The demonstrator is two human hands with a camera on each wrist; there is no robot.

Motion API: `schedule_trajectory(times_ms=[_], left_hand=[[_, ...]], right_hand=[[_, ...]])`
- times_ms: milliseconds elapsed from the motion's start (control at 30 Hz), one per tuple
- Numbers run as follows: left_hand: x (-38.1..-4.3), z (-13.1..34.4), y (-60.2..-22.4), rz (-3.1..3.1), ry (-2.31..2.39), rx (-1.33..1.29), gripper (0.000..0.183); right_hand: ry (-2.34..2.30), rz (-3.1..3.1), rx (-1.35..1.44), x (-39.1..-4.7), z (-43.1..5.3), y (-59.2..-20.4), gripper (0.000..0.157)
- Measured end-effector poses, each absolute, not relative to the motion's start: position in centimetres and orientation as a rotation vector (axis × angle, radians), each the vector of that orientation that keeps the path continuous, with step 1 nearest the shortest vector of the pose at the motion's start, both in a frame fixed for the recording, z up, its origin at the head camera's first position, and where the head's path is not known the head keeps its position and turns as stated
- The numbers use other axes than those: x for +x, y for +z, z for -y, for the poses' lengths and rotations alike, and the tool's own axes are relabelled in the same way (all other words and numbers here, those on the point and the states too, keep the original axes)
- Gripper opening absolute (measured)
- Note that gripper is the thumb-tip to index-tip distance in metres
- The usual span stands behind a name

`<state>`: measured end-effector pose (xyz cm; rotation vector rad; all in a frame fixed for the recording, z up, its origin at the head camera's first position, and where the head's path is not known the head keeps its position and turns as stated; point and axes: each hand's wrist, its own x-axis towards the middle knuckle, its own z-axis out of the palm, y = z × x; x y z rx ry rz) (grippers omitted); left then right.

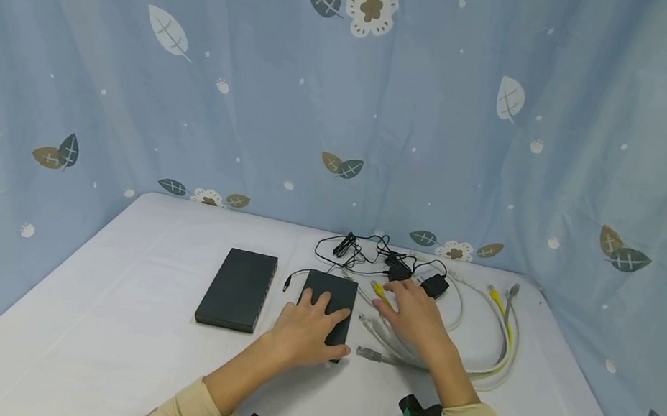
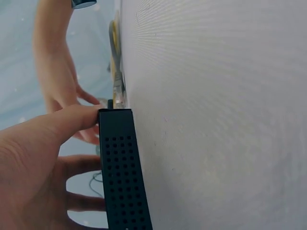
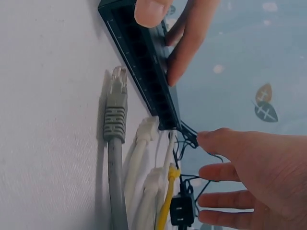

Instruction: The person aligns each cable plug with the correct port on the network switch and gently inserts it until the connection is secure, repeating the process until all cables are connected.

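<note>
A small black network switch (image 1: 337, 286) lies on the white table, its row of ports facing right. My left hand (image 1: 302, 334) rests on it with fingers spread over the top and the thumb at the near right edge. In the left wrist view the vented end (image 2: 120, 163) of the switch shows below that thumb. My right hand (image 1: 417, 319) hovers over the network cables, fingers extended and apart, holding nothing. Close by are a yellow cable plug (image 1: 381, 292) and a grey network plug (image 3: 116, 96); white network plugs (image 3: 147, 128) point toward the switch.
A larger black box (image 1: 237, 289) lies left of the switch. Behind are tangled black power leads (image 1: 346, 245) and a power adapter (image 1: 435, 285). White, grey and yellow cables (image 1: 512, 338) loop to the right. A patterned blue curtain (image 1: 275, 82) hangs around the table.
</note>
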<state>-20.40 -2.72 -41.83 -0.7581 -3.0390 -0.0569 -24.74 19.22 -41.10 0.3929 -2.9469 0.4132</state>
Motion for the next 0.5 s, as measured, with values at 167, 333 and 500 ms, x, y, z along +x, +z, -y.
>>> schedule_trajectory(times_ms=[167,333,500], left_hand=[[-20.6,3.0,-41.7,3.087,-0.089,-0.773,0.07],[-20.7,3.5,-41.4,3.132,-0.137,-0.824,0.07],[-20.7,4.0,-40.9,3.158,-0.188,-0.923,0.068]], right_hand=[[0.428,2.933,0.384,-24.8,-20.1,-41.1,0.046],[0.455,2.939,0.386,-24.7,-20.9,-41.3,0.046],[0.492,2.959,0.357,-24.5,-21.4,-41.2,0.047]])
